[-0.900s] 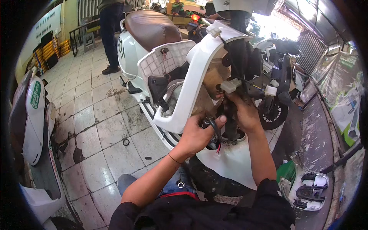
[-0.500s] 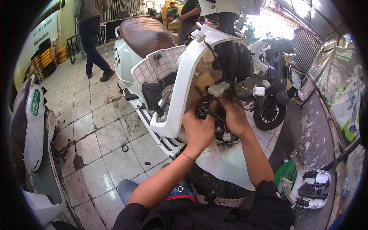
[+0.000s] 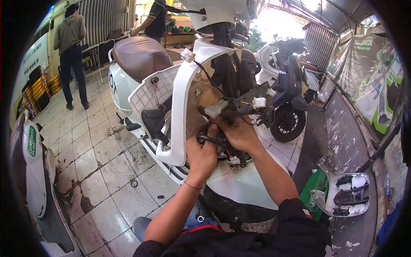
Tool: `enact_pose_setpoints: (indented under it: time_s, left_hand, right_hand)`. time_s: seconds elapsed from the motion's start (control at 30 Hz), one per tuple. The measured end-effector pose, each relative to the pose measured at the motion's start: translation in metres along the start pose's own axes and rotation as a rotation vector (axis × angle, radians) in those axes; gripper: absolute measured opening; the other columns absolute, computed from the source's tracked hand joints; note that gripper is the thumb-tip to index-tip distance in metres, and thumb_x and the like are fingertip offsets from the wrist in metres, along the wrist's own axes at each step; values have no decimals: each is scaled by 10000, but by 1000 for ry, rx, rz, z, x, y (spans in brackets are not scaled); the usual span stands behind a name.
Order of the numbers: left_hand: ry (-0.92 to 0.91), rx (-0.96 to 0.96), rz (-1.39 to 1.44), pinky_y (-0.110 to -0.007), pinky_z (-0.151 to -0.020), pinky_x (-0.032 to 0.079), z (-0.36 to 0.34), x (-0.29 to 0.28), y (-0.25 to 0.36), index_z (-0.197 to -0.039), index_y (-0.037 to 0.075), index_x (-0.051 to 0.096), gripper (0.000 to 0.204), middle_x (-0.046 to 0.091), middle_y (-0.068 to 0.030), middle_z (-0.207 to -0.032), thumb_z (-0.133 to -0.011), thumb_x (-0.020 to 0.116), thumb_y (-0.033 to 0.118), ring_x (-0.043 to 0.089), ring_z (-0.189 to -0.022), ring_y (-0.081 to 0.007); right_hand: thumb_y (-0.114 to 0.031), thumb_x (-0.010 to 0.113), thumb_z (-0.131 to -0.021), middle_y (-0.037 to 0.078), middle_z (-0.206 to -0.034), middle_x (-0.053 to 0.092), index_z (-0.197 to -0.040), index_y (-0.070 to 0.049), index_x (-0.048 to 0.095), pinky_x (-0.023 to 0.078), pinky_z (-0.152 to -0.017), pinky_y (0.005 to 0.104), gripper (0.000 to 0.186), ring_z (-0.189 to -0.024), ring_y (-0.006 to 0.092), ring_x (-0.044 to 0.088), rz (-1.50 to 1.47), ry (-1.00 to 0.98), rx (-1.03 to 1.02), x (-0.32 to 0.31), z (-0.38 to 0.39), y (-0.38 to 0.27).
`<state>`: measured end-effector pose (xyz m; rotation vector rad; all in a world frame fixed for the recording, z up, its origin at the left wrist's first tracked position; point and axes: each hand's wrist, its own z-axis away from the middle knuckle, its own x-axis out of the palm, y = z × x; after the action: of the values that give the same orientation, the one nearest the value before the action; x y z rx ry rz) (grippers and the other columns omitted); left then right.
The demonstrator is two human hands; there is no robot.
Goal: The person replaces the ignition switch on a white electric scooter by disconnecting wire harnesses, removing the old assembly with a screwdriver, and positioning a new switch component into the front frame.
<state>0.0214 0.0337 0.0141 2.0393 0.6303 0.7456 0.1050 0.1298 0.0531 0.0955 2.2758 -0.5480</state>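
Note:
My left hand (image 3: 201, 155) is closed round a thick black cable (image 3: 208, 139) in the opened front of a white scooter (image 3: 174, 124). Close beside it, my right hand (image 3: 240, 133) has its fingers pinched together at thin wires; exactly what they grip is hidden. A pale block connector (image 3: 216, 108) sits just above the fingertips. Below the hands, a small white plug (image 3: 234, 160) hangs on a red wire. To the right is another white connector (image 3: 259, 102) on coloured wires, and a further white plug (image 3: 187, 55) dangles at the top of the front frame.
A removed white panel (image 3: 353, 195) lies at the right by the wall. Another scooter (image 3: 36, 167) stands at the left, and more are parked behind. A black ring (image 3: 134, 183) lies on the tiled floor (image 3: 124, 201). Two people are in the background, one standing (image 3: 70, 38).
The view has shifted, so the scooter appears farther left. Both hands stay at the wiring, close together. In the background, one person has walked farther away.

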Motion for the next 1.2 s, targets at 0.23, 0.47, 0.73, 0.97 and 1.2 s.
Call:
enact_pose_setpoints:
  time_s: [0.23, 0.47, 0.73, 0.97, 1.2]
  left_hand:
    - [-30, -119, 142, -250, -589, 394, 4, -5, 2, -977, -77, 636, 335, 578, -22, -737, -906, 610, 250, 450, -669, -83]
    - [-23, -133, 234, -237, -617, 390, 1, 6, -7, -970, -62, 639, 321, 563, -6, -752, -905, 613, 251, 443, -700, -80]
    - [-22, -100, 22, -276, -600, 401, 0, -10, -5, -988, -59, 624, 342, 595, -44, -767, -897, 613, 271, 468, -694, -92]
    - [-149, -402, 316, -268, -714, 436, 3, -2, -5, -1068, -12, 602, 298, 617, -38, -927, -922, 566, 246, 518, -803, -111]
    - [-103, -438, 497, -268, -676, 414, 2, -4, -3, -1073, -12, 583, 317, 574, -33, -875, -908, 583, 259, 487, -775, -98]
  right_hand:
    - [-125, 601, -854, 175, -1076, 610, -1052, -70, 622, 480, -808, 378, 206, -938, 315, 614, 33, 120, -35, -6, 9, -18]
    - [-155, 604, -824, 143, -1229, 545, -1232, -172, 538, 484, -806, 402, 414, -995, 337, 587, 389, 67, -414, -12, 9, 25]
    - [-292, 557, -861, 126, -1426, 352, -1355, -229, 399, 404, -977, 492, 522, -1268, 346, 407, 467, -463, -141, -19, -1, 21]
    - [-98, 654, -768, 145, -1325, 447, -1272, -287, 519, 456, -911, 472, 555, -1161, 371, 497, 378, -137, -487, -15, -7, 50]
    - [27, 688, -693, 146, -1228, 520, -1106, -170, 584, 414, -926, 443, 470, -1122, 354, 491, 286, -164, -523, -16, -9, 33]
